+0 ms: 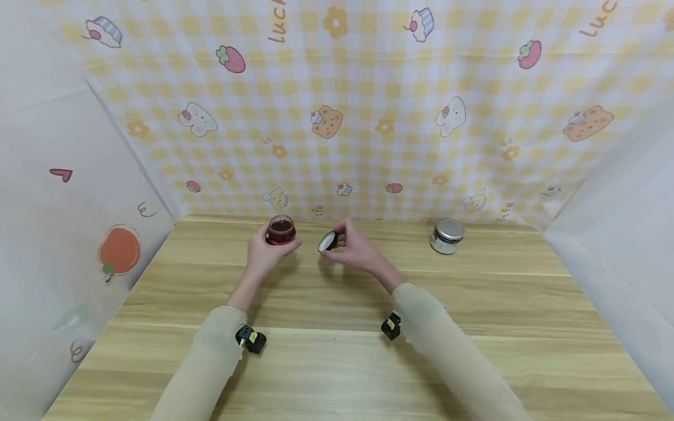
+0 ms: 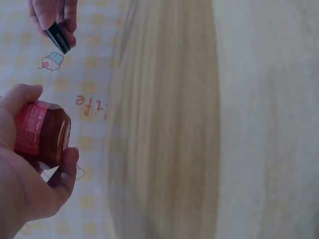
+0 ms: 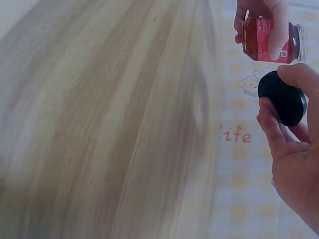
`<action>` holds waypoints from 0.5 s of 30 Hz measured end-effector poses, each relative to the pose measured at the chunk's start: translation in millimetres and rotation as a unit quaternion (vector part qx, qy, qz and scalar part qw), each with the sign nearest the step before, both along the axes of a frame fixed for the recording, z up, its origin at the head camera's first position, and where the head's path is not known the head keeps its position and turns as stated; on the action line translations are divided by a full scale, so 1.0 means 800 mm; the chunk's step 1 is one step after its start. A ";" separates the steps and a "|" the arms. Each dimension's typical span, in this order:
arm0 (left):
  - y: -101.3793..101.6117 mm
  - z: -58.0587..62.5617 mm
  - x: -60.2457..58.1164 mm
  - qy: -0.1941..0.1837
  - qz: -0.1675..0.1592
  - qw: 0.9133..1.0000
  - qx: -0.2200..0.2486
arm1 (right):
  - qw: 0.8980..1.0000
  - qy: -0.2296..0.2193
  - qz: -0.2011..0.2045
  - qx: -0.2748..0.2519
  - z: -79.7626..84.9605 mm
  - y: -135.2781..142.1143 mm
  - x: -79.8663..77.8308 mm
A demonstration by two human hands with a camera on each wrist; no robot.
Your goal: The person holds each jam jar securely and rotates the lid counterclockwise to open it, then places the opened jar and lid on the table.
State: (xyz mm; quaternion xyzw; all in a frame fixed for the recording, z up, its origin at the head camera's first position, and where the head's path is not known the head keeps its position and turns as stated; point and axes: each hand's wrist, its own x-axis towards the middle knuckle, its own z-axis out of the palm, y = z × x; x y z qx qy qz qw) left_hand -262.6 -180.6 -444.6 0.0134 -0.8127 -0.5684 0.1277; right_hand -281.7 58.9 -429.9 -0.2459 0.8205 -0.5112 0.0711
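Note:
A glass jar (image 1: 281, 230) of dark red contents, with a red label seen in both wrist views, stands uncapped in my left hand (image 1: 261, 252). The fingers and thumb grip it round its sides. To its right, my right hand (image 1: 355, 248) pinches a black lid (image 1: 327, 241) by the edge. The lid is tilted, its pale inner side showing in the head view, its black top (image 3: 281, 97) in the right wrist view. A gap separates lid and jar mouth.
A second jar (image 1: 447, 236), clear with a silver lid, stands at the back right of the wooden table (image 1: 337, 362). A checked cloth (image 1: 368, 158) with cartoon prints hangs behind the table's rear edge. Pale sheets (image 1: 63, 245) flank both sides.

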 end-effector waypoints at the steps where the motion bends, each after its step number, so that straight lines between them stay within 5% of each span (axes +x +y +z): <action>1: -0.002 -0.001 -0.001 -0.001 0.002 1.000 -0.002 | 1.000 0.000 -0.001 0.001 0.000 -0.002 -0.002; 15: -0.023 -0.011 -0.009 -0.039 0.023 0.999 -0.009 | 0.999 -0.019 -0.015 0.038 -0.014 -0.034 -0.019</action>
